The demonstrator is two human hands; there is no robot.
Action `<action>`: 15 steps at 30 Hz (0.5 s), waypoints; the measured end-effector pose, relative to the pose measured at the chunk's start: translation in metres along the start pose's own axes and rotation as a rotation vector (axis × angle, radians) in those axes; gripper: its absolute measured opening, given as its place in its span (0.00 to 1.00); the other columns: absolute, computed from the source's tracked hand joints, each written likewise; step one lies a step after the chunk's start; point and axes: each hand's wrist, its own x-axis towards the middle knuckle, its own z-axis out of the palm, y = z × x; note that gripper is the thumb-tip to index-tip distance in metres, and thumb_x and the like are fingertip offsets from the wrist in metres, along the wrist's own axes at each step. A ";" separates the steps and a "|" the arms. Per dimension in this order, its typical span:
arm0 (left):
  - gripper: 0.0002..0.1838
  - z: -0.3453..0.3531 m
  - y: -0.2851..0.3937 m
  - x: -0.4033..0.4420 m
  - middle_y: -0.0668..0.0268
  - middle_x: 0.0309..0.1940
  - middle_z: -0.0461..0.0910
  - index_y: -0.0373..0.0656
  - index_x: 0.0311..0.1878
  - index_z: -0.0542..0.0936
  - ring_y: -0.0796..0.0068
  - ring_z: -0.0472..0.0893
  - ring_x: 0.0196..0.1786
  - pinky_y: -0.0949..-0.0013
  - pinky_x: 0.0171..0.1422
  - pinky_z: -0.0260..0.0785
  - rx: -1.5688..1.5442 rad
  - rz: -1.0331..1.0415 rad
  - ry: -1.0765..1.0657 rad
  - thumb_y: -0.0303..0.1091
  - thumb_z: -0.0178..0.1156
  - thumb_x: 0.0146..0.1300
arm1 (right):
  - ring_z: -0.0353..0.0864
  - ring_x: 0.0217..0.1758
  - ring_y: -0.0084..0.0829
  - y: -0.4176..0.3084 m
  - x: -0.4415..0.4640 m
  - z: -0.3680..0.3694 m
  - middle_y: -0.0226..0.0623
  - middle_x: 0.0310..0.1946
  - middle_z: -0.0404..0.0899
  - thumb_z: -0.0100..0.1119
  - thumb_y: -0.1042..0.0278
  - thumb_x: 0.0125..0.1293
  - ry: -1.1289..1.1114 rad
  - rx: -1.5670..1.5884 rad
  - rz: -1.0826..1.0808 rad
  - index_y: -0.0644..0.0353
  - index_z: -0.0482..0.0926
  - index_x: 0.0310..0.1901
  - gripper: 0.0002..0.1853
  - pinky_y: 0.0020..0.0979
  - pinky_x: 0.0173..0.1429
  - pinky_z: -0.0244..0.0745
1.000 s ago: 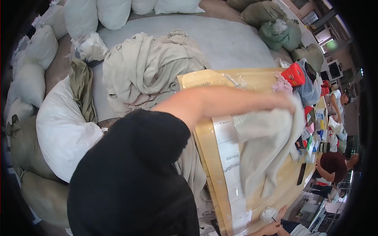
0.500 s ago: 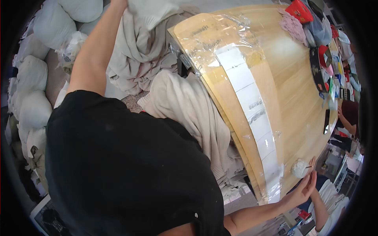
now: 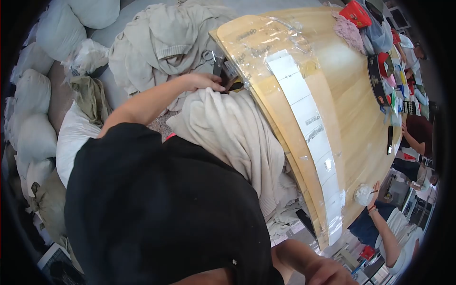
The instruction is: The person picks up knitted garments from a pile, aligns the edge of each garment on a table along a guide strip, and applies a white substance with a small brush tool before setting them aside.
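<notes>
My left hand (image 3: 208, 82) is at the upper end of a beige knit cloth (image 3: 232, 128), its fingers closed on the edge. This cloth hangs between my body and the table. Down at the bottom edge of the view is my right hand (image 3: 328, 273), blurred and cut off, away from the cloth; its fingers are hard to make out. A heap of beige knits (image 3: 161, 42) lies on the floor beyond my left arm, with a ribbed hem on top.
The wooden table (image 3: 351, 90) bears clear film, a white measuring strip (image 3: 304, 114), a black phone (image 3: 390, 140) and a red packet (image 3: 355, 14). A co-worker's arm (image 3: 385, 232) reaches to a white bundle (image 3: 364, 194). Stuffed sacks (image 3: 35, 95) line the left.
The knit piece swung off the table by my left hand now lies on the heap. My left hand has come back to the cloth beside me; my right hand has drawn back from the table's near end.
</notes>
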 end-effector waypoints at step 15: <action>0.10 -0.029 0.116 -0.160 0.68 0.35 0.78 0.40 0.44 0.74 0.81 0.77 0.39 0.76 0.45 0.71 -0.589 0.579 0.112 0.32 0.54 0.61 | 0.76 0.35 0.41 0.130 -0.177 -0.081 0.46 0.34 0.75 0.53 0.76 0.52 0.209 -1.365 1.064 0.64 0.73 0.46 0.17 0.31 0.43 0.69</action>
